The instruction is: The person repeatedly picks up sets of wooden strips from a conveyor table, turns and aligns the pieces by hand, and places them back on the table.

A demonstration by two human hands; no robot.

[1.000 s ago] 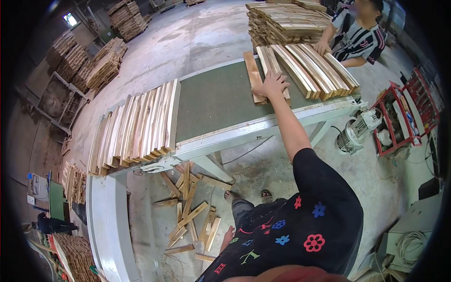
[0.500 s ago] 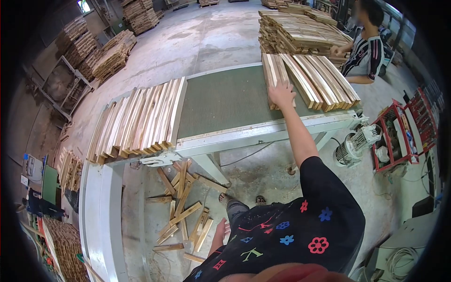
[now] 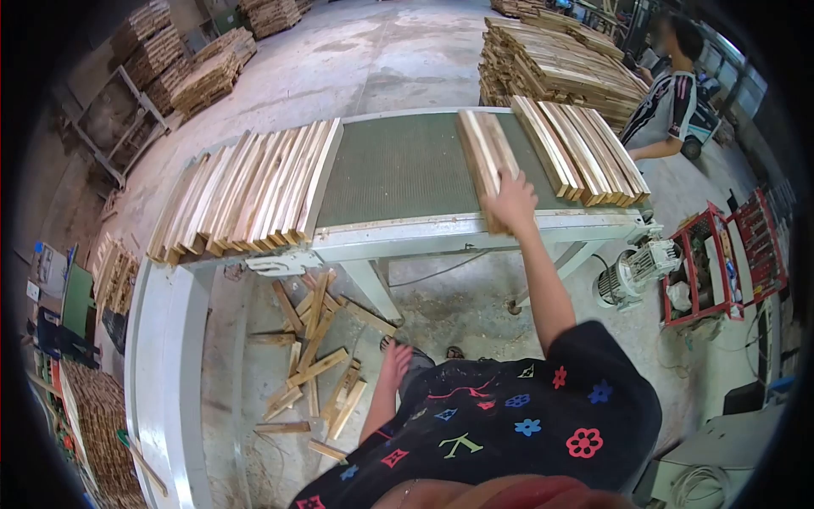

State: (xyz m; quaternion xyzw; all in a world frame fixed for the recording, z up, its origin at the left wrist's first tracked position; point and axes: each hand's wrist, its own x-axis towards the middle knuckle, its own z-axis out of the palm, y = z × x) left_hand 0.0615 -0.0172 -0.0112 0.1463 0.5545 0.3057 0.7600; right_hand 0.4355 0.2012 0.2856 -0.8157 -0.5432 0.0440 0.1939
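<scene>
My right hand [image 3: 512, 204] is closed over the near end of a few wooden boards [image 3: 482, 148], which lie side by side on the green conveyor belt [image 3: 394, 170]. Their near end juts over the belt's front rail. To the right of that hand is a row of upright-edged wooden strips [image 3: 581, 148], with a gap between. Another long row of strips [image 3: 254, 191] stands at the belt's left end. Down by my body, my left hand [image 3: 395, 366] hangs open with nothing in it, above the floor near my foot.
Loose wood offcuts [image 3: 318, 365] litter the floor under the white frame [image 3: 161, 365]. A motor [image 3: 632, 271] and a red tool cart [image 3: 704, 263] stand at right. Behind the belt, a person [image 3: 670, 93] is beside a large lumber stack [image 3: 560, 72].
My right hand has drawn the boards left and toward me, away from the right-hand row. My left hand has risen slightly. The other person has shifted, and my view has moved a little.
</scene>
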